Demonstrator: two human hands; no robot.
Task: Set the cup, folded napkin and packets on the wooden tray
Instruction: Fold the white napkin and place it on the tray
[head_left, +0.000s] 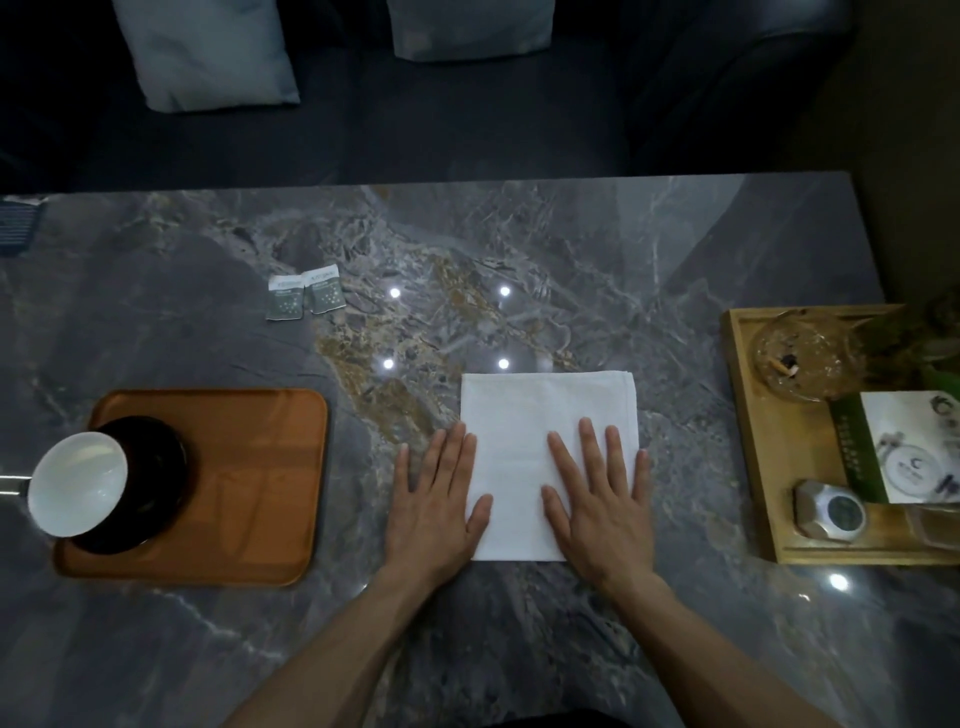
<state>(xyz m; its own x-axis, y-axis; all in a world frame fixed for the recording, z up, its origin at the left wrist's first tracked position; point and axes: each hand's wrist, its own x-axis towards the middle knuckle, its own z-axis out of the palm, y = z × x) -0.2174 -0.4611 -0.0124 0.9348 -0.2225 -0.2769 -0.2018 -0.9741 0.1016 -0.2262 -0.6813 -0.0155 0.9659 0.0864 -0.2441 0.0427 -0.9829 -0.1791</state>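
A white folded napkin lies flat on the marble table in front of me. My left hand rests flat across its left edge, fingers straight. My right hand presses flat on its right half. The brown wooden tray sits to the left. On the tray's left end stands a white cup on a dark saucer. Two small grey-and-white packets lie side by side on the table, farther back and left of the napkin.
A lighter wooden box tray at the right holds a glass ashtray, a small clock and a printed card. Beyond the table's far edge is a dark sofa with two pale cushions.
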